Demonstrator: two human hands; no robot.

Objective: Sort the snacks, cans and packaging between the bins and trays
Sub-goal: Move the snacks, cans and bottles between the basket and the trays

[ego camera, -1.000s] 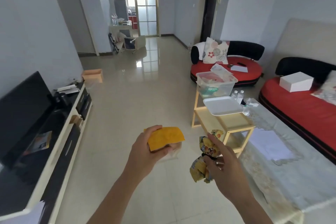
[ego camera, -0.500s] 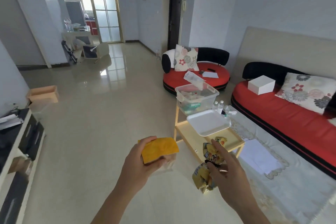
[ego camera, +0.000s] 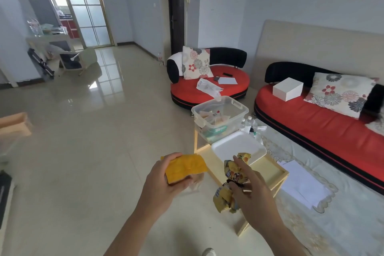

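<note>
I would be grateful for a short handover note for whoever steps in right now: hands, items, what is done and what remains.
Left hand: closed on an orange packet, held in the air.
Right hand: closed on crumpled yellow snack wrappers.
Ahead: a wooden table carries a clear plastic bin, already holding some packets, and a white foam tray that looks bare.
Done: some items are in the bin.
Left: place both handfuls in the bin or tray. Which goes where cannot be told from this view.

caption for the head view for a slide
Left hand holds orange packet, right hand holds yellow snack wrappers, approaching the clear bin.
</note>
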